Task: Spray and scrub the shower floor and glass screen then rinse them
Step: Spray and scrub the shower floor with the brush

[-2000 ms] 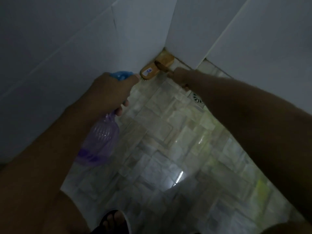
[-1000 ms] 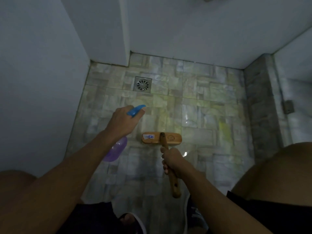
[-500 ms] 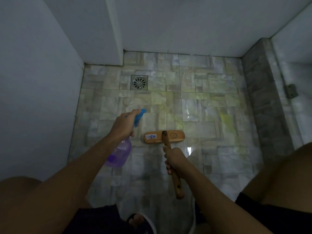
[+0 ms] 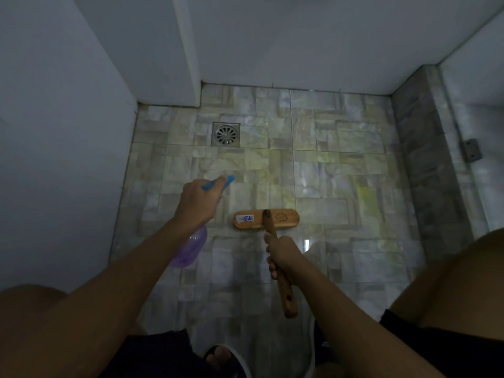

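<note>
My left hand grips a purple spray bottle with a blue nozzle that points at the floor ahead. My right hand holds the wooden handle of a scrubbing brush, whose long wooden head rests bristles down on the stone-patterned shower floor, just right of the bottle. The glass screen stands at the right edge with a metal hinge bracket on it.
A square metal drain sits in the floor beyond the bottle. White tiled walls close in at the left and back. A raised stone kerb runs along the right side. My sandalled foot and knees show at the bottom.
The brush came out of the far corner to the middle of the floor. Since half a second ago the hands, bottle and brush have hardly moved.
</note>
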Available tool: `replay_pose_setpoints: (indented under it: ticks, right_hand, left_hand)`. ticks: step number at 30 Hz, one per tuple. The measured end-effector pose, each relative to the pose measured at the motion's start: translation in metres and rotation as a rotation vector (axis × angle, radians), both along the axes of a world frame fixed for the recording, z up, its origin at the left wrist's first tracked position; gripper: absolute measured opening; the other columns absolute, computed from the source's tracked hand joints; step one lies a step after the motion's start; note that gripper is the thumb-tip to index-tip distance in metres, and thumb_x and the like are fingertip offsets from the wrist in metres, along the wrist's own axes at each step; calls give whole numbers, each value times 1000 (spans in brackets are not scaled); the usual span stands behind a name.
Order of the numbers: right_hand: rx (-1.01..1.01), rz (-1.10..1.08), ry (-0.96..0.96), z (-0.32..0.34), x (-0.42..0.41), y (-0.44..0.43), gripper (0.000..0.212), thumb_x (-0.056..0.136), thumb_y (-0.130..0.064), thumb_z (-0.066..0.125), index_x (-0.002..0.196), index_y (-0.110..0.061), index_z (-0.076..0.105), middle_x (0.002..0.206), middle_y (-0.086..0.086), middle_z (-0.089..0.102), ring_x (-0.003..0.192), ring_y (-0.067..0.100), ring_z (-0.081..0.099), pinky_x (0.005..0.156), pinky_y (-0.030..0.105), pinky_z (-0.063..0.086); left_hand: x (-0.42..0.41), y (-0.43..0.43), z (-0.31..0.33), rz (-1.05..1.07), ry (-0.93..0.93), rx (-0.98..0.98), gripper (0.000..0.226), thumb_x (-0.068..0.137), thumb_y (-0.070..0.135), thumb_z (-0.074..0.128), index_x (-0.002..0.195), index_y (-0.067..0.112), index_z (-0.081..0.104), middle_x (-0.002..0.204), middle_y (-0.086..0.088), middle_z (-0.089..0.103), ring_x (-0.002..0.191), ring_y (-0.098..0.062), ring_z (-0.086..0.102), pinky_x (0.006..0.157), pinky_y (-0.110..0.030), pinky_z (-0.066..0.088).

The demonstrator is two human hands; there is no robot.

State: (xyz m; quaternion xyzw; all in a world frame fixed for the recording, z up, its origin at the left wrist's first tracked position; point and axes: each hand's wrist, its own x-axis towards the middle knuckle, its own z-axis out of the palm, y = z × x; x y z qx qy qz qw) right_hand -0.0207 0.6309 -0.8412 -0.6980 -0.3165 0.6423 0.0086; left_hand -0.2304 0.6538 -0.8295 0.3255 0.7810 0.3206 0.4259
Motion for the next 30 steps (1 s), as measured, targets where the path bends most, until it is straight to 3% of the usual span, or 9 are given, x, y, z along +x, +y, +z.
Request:
replay_pose_setpoints:
  ticks: [3,9,15,18,21,24,27,30]
  right_hand:
    - [5,-7,2,-1,0,1,34,104,-37,45,89,-7,50,55,6,44,33,12,43,37,21,39]
    - [1,0,-18,-1,-2,9,35,104,-38,44,87,-8,50,56,6,43,35,13,41,36,19,38]
    - [33,1,-20,-2,-1,12,35,104,-36,45,95,-3,53,58,8,48,35,14,45,37,21,40]
    - [101,81,-116,-2,2,8,35,104,-35,44,105,-2,56,73,11,59,49,17,55,40,24,45]
    - [132,360,-299,-6,5,2,35,107,-33,37,117,-5,54,96,14,64,64,23,63,42,28,49]
    - [150,524,-335,-13,0,13,40,108,-31,32,123,-1,53,107,17,61,86,32,65,63,38,58]
    - [193,472,-290,-21,-18,62,45,108,-25,26,137,3,46,133,25,52,120,41,53,95,43,44]
    - [279,419,-258,-23,-48,134,45,107,-20,25,142,4,41,143,26,46,130,41,46,100,43,40]
  left_hand:
    - [-1,-2,-3,-48,34,-52,70,76,73,51,68,6,71,66,-13,71,50,-23,62,64,-47,59]
    - [-7,0,0,-57,128,-86,50,89,62,52,69,19,67,72,-13,72,70,-31,72,68,-50,61]
    - [-12,3,-1,-14,143,-13,69,90,68,50,67,8,72,62,-9,71,50,-24,64,62,-42,58]
    - [-11,3,-3,13,90,-20,70,89,69,51,69,6,72,61,-10,71,53,-24,68,57,-37,56]
    - [-17,8,1,84,82,29,68,91,67,51,69,6,71,62,-12,70,51,-24,65,56,-38,54]
    - [-27,12,8,180,102,44,67,90,69,52,66,8,70,66,-14,71,51,-23,62,62,-43,58]
    - [-36,15,11,213,137,50,79,80,80,52,66,5,71,66,-16,71,49,-25,61,63,-49,60]
    - [-39,17,11,229,159,82,89,70,87,52,72,0,72,71,-20,71,56,-33,66,62,-53,60]
